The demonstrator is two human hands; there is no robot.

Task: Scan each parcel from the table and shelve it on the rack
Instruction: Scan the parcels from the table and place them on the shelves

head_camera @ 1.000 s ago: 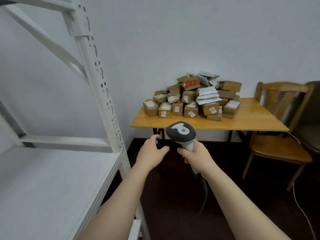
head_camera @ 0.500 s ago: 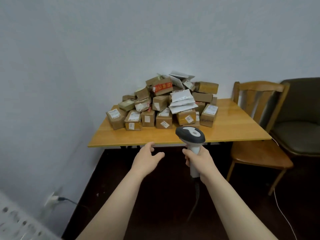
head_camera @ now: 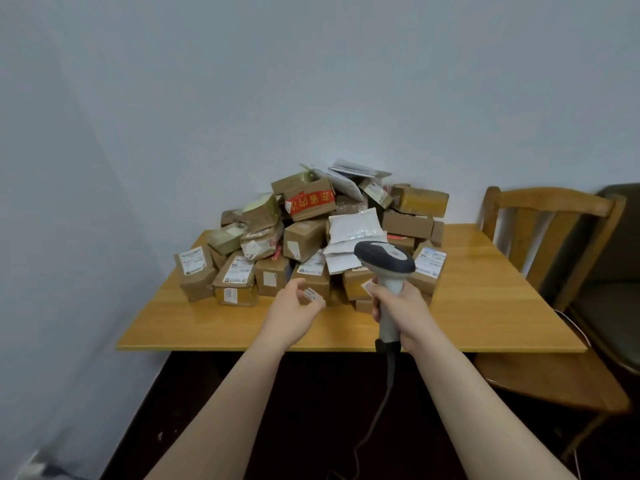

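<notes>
A heap of brown cardboard parcels (head_camera: 304, 237) with white labels, plus several white mailer bags (head_camera: 353, 233), is piled on a wooden table (head_camera: 485, 306) against the wall. My right hand (head_camera: 401, 310) grips the handle of a grey and white barcode scanner (head_camera: 386, 261), its head level with the front of the heap. My left hand (head_camera: 294, 311) hovers empty above the table's front part, fingers loosely spread, just short of a small labelled box (head_camera: 311, 275). The rack is out of view.
A wooden chair (head_camera: 550, 271) stands at the table's right end, and a dark padded seat (head_camera: 616, 289) is beyond it. The scanner's cable (head_camera: 381, 410) hangs down toward the dark floor. The wall closes in on the left.
The view has swung away from the white rack and closer to the table. Both hands have moved forward over the table's front edge, toward the parcel heap.
</notes>
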